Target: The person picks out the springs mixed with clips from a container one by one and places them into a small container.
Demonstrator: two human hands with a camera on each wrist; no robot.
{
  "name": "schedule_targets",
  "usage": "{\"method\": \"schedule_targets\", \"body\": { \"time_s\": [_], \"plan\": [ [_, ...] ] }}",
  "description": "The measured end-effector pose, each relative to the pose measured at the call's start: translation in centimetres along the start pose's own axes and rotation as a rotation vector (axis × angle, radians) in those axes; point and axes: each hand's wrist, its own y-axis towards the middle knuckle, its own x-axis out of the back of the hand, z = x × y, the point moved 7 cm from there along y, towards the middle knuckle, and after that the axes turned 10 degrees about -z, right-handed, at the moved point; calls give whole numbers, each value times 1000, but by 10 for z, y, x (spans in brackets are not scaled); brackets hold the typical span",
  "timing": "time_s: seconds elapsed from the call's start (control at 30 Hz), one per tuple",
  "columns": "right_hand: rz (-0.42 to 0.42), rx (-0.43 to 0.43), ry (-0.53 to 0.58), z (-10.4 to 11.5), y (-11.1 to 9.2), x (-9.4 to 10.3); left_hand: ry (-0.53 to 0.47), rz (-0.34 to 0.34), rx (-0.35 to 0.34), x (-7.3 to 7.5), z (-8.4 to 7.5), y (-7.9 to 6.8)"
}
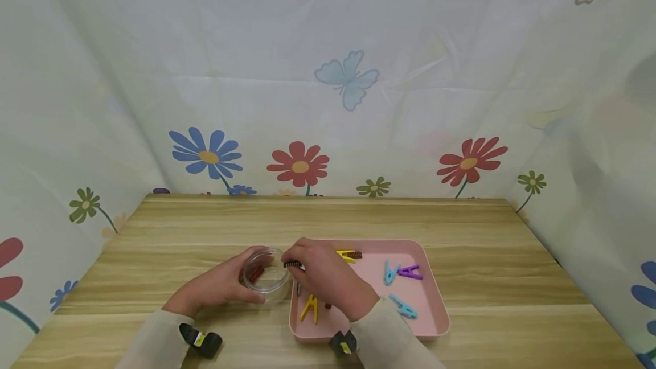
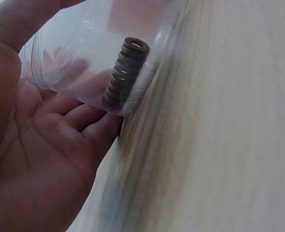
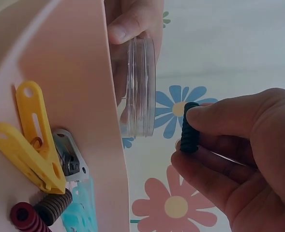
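Lower middle, my left hand [image 1: 225, 282] gripped a jar [image 1: 269, 271], likely keeping it still; my right hand [image 1: 328, 275] pinched a spring [image 3: 189, 134].

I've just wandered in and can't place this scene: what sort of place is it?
Probably a makeshift tabletop work booth rather than a lived-in room, though I can't be certain: a wood-grain table, flower-printed sheeting on three sides, and a pink tray of clips and springs.
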Motion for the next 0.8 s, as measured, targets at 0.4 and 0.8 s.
{"method": "schedule_targets", "body": {
  "time_s": [0.4, 0.8],
  "plan": [
    [-30, 31, -3, 6, 3, -1, 8, 4, -4, 0, 0, 0],
    [-2, 4, 21, 8, 8, -6, 19, 3, -18, 2, 1, 0]
  ]
}}
